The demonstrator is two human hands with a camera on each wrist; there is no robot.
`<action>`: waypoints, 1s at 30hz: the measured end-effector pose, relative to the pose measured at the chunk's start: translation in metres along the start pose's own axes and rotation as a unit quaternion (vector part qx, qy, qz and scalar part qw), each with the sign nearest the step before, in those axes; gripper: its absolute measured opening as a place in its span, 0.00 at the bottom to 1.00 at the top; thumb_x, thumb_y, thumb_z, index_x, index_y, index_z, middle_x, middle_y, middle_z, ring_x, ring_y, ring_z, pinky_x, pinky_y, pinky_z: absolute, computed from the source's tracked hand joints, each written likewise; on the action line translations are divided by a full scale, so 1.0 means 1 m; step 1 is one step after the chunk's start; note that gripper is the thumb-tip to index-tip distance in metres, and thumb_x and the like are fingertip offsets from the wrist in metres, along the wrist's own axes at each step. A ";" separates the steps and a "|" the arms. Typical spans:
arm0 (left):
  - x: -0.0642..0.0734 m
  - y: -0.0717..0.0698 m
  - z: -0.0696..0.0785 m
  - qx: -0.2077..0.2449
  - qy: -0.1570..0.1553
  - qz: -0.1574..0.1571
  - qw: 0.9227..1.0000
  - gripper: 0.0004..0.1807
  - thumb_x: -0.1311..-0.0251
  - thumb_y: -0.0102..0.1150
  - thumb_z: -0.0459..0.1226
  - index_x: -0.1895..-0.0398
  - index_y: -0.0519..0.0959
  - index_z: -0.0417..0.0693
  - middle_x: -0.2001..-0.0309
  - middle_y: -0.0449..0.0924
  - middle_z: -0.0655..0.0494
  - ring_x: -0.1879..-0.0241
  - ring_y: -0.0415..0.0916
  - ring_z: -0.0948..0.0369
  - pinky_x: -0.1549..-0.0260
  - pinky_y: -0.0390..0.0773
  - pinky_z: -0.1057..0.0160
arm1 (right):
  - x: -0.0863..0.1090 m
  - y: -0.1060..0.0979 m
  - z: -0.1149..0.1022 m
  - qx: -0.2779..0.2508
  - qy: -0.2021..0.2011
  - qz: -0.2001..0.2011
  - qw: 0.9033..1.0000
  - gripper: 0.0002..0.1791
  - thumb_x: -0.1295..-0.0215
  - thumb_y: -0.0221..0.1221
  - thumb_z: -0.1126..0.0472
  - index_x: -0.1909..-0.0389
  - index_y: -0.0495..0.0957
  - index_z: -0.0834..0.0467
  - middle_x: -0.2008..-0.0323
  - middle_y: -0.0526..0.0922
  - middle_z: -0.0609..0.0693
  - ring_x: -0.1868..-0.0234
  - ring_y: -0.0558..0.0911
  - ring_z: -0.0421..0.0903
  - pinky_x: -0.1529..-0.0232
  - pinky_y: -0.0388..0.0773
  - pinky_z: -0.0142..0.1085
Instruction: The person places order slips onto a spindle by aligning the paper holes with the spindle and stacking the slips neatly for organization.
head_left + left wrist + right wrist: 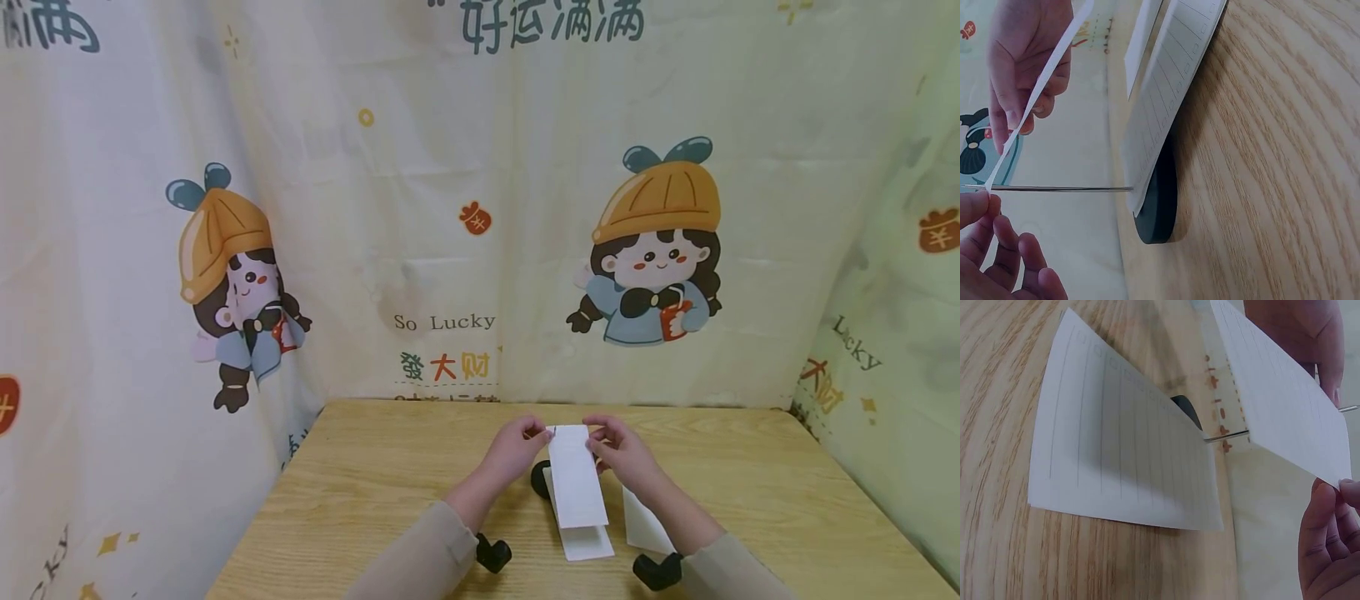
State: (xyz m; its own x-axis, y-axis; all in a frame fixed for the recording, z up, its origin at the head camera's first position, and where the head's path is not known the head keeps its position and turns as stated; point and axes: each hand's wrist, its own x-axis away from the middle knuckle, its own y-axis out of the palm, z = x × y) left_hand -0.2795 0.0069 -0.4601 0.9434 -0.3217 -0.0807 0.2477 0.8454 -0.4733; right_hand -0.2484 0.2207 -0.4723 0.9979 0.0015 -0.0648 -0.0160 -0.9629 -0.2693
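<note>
A lined white paper sheet [579,479] is held up between both hands, its end pierced by the thin metal rod of a bill spike [1066,189]. The tip pokes out past the sheet. My left hand [516,446] pinches the sheet's corner right beside the rod, thumb against fingertip, other fingers loosely bent. On the opposite edge, my right hand [624,450] pinches the paper between thumb and fingers. Lower on the rod, lined paper [1116,444] is spiked and slants down to the table. The spike's round black base [1159,206] shows partly beneath it.
More white paper [645,525] lies on the wooden table [360,483] to the right, partly behind the right forearm. Black wrist devices [493,554] show at both cuffs. A printed cloth curtain [435,250] hangs behind the table and along both sides.
</note>
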 end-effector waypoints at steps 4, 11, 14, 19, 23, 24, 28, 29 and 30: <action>0.000 0.002 -0.003 -0.006 -0.008 -0.007 1.000 0.08 0.32 0.60 0.48 0.65 0.79 0.56 0.66 0.77 0.62 0.66 0.71 0.61 0.69 0.72 0.60 | 0.001 0.000 0.003 0.008 0.006 -0.011 1.000 0.21 0.30 0.57 0.69 0.38 0.71 0.62 0.61 0.75 0.57 0.67 0.78 0.50 0.67 0.81 0.41; -0.001 0.003 -0.008 -0.019 -0.005 -0.013 1.000 0.08 0.34 0.62 0.46 0.67 0.78 0.54 0.67 0.76 0.62 0.67 0.71 0.62 0.69 0.71 0.61 | 0.000 -0.002 0.005 0.032 0.008 -0.028 0.999 0.21 0.30 0.58 0.67 0.37 0.72 0.61 0.62 0.76 0.56 0.67 0.78 0.52 0.65 0.82 0.43; 0.000 0.002 -0.009 -0.032 0.000 -0.016 0.999 0.08 0.35 0.63 0.45 0.68 0.78 0.54 0.67 0.76 0.62 0.68 0.71 0.62 0.70 0.71 0.61 | -0.001 -0.004 0.008 0.039 0.002 -0.045 0.998 0.20 0.30 0.58 0.67 0.38 0.72 0.62 0.63 0.76 0.56 0.66 0.78 0.53 0.63 0.82 0.45; 0.003 0.002 -0.010 -0.041 -0.007 -0.027 0.999 0.07 0.35 0.63 0.44 0.67 0.77 0.54 0.68 0.75 0.62 0.68 0.70 0.62 0.70 0.71 0.61 | -0.001 -0.005 0.011 0.047 -0.004 -0.071 0.996 0.21 0.30 0.57 0.68 0.38 0.70 0.65 0.64 0.76 0.56 0.66 0.79 0.52 0.62 0.82 0.46; 0.005 0.003 -0.011 -0.052 -0.016 -0.033 0.998 0.07 0.35 0.63 0.44 0.67 0.78 0.54 0.69 0.75 0.61 0.71 0.70 0.61 0.72 0.70 0.60 | -0.002 -0.006 0.013 0.056 -0.008 -0.083 0.995 0.21 0.31 0.57 0.68 0.38 0.70 0.67 0.64 0.76 0.56 0.67 0.78 0.52 0.63 0.82 0.46; 0.005 0.003 -0.012 -0.057 -0.020 -0.034 0.998 0.07 0.35 0.64 0.45 0.67 0.77 0.54 0.69 0.75 0.61 0.71 0.70 0.61 0.73 0.70 0.61 | -0.002 -0.006 0.014 0.060 -0.007 -0.084 0.995 0.21 0.31 0.57 0.68 0.39 0.71 0.66 0.64 0.76 0.56 0.67 0.78 0.51 0.63 0.82 0.45; 0.004 0.006 -0.017 -0.070 -0.027 -0.039 0.996 0.08 0.35 0.64 0.45 0.67 0.77 0.55 0.70 0.74 0.60 0.74 0.69 0.61 0.76 0.70 0.61 | -0.003 -0.005 0.019 0.073 -0.004 -0.087 0.994 0.19 0.31 0.57 0.69 0.40 0.72 0.66 0.66 0.76 0.54 0.68 0.77 0.51 0.65 0.81 0.43; 0.004 0.007 -0.018 -0.073 -0.027 -0.041 0.996 0.08 0.35 0.64 0.45 0.67 0.77 0.54 0.71 0.74 0.60 0.74 0.69 0.61 0.76 0.70 0.61 | -0.004 -0.005 0.020 0.074 -0.004 -0.088 0.993 0.19 0.31 0.57 0.69 0.40 0.73 0.66 0.66 0.76 0.54 0.68 0.76 0.50 0.66 0.81 0.43; 0.003 0.008 -0.019 -0.074 -0.030 -0.043 0.996 0.08 0.35 0.64 0.45 0.68 0.77 0.55 0.71 0.74 0.60 0.74 0.69 0.61 0.76 0.69 0.61 | -0.004 -0.005 0.022 0.074 -0.004 -0.091 0.993 0.19 0.31 0.57 0.69 0.40 0.73 0.66 0.67 0.76 0.54 0.68 0.76 0.50 0.67 0.80 0.42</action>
State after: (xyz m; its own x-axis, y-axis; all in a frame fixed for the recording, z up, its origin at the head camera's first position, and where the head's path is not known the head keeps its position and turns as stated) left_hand -0.2784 0.0046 -0.4806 0.9326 -0.3604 0.0159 0.2969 0.7417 -0.6014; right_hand -0.2536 0.2314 -0.4919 0.9846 0.1746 -0.0104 0.1546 -0.8966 -0.4149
